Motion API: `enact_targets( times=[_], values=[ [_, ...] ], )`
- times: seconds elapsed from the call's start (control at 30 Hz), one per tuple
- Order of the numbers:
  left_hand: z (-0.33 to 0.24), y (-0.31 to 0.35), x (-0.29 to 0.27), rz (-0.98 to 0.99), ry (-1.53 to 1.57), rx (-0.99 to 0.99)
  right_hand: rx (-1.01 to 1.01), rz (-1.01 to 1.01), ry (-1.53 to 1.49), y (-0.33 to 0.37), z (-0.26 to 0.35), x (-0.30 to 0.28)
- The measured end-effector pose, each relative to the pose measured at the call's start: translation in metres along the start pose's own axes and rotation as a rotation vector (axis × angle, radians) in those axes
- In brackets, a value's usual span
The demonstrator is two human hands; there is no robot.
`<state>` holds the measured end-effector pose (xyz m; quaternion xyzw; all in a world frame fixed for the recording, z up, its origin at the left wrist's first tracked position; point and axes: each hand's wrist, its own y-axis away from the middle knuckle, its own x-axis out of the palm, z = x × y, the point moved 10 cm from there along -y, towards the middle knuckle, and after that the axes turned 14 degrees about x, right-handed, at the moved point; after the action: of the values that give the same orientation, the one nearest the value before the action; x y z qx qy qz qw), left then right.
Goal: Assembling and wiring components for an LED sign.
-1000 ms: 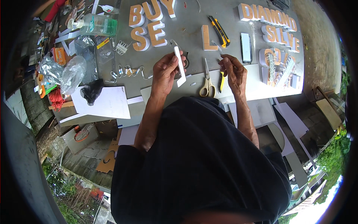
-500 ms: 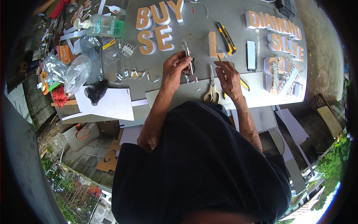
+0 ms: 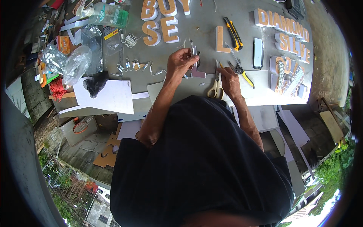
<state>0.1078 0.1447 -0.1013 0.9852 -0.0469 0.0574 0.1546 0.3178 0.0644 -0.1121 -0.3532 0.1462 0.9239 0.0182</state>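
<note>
My left hand (image 3: 179, 65) is closed on a shallow L-shaped letter shell (image 3: 199, 73) with pale sides, raised above the table. My right hand (image 3: 230, 82) is closed, fingertips together, with a thin yellow pointed stick (image 3: 221, 65) showing at them; its exact kind is unclear. Right beside those fingertips lie scissors with cream handles (image 3: 215, 90), blades pointing away from me. Yellow-handled pliers (image 3: 247, 78) lie to the right of that hand. Beyond the hands a wood-faced letter L (image 3: 220, 41) lies flat, near a yellow and black box cutter (image 3: 233, 34).
Wood-faced letters with white sides stand at far left (image 3: 151, 33) and far right (image 3: 281, 24). A string of small light modules (image 3: 137, 65) lies left of my hands. A phone (image 3: 258, 53), a pump bottle (image 3: 107, 15), plastic bags (image 3: 77, 64) and white sheets (image 3: 109, 98) lie around.
My left hand has turned the L-shaped shell so its foot shows more. My right hand has drawn down toward the scissors, its fingers closing together. The view has shifted slightly.
</note>
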Motion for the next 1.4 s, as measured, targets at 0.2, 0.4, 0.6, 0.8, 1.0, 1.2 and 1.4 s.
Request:
enact_targets(
  times=[0.2,0.4,0.6,0.8,1.0,1.2,1.4],
  values=[
    [0.008,0.005,-0.020,0.024,-0.138,0.012,-0.051,0.035,0.131,0.003,-0.003,0.012],
    [0.028,0.015,-0.048,-0.114,-0.055,-0.157,-0.024,-0.022,0.140,0.002,-0.002,0.011],
    [0.039,0.031,-0.089,-0.159,-0.292,-0.165,-0.022,-0.002,0.218,0.004,0.004,0.010],
    [0.050,0.044,-0.119,-0.225,-0.352,-0.104,-0.014,-0.069,0.313,0.007,0.005,0.005],
    [0.051,0.022,-0.118,-0.269,-0.486,0.045,-0.031,-0.078,0.405,-0.004,0.002,0.006],
    [0.061,0.003,-0.122,-0.283,-0.513,0.041,0.106,-0.157,0.351,-0.016,-0.022,-0.004],
    [0.054,0.000,-0.117,-0.203,-0.660,0.059,0.028,-0.280,0.391,-0.015,-0.015,-0.006]
  ],
)
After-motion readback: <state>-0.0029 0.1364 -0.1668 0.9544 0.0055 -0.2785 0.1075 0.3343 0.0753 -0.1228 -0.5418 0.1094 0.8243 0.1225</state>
